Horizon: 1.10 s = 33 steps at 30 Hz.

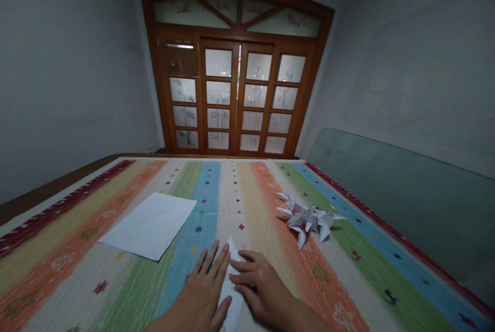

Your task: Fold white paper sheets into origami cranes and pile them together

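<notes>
A narrow, pointed strip of folded white paper [232,298] lies on the cloth in front of me, its tip facing away. My left hand [203,285] rests flat along its left side, fingers stretched out and thumb across the lower part. From the right, my right hand [261,283] touches the paper's other edge with bent, parted fingertips. My right thumb cannot be clearly made out. Left of my hands is a flat white sheet of paper [150,225]. Folded white paper pieces with pointed ends [309,217] sit clustered to the right.
A striped, multicoloured tablecloth [127,291] covers the table. Beyond its right edge stands a pale green panel or backrest [406,187]. Wooden doors with glass panes [237,97] are past the far edge, between plain walls.
</notes>
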### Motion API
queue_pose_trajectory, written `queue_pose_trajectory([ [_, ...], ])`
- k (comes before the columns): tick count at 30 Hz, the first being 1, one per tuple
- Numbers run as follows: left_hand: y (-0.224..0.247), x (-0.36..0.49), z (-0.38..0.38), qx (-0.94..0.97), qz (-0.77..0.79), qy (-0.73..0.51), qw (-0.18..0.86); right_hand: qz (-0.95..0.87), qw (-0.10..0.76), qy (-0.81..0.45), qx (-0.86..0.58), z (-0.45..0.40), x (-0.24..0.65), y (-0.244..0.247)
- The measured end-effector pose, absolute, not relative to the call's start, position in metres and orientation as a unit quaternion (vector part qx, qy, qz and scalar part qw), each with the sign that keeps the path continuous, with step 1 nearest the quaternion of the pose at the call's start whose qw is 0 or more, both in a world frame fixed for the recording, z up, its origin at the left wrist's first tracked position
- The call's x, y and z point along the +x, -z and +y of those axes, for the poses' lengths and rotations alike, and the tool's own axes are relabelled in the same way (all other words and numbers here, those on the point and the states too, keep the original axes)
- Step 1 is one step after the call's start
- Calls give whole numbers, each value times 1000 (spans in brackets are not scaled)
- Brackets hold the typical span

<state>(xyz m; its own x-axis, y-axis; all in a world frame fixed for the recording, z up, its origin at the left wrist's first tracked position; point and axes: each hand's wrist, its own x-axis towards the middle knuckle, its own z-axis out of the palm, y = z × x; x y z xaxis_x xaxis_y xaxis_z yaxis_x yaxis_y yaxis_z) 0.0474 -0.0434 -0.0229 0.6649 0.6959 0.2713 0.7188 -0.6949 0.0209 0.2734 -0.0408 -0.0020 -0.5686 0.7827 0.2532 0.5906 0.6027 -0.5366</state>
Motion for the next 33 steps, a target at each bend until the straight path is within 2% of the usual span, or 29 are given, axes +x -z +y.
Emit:
queue_pose_trajectory([
  [8,22,49,-45,-910,-391,133,39,-759,294,-266,-517,-40,267,6],
  [25,24,49,-45,-914,-362,182,26,-753,375,-275,-465,-32,257,7],
  [33,25,49,-44,-918,-354,177,21,-748,369,-245,-494,-32,259,16],
])
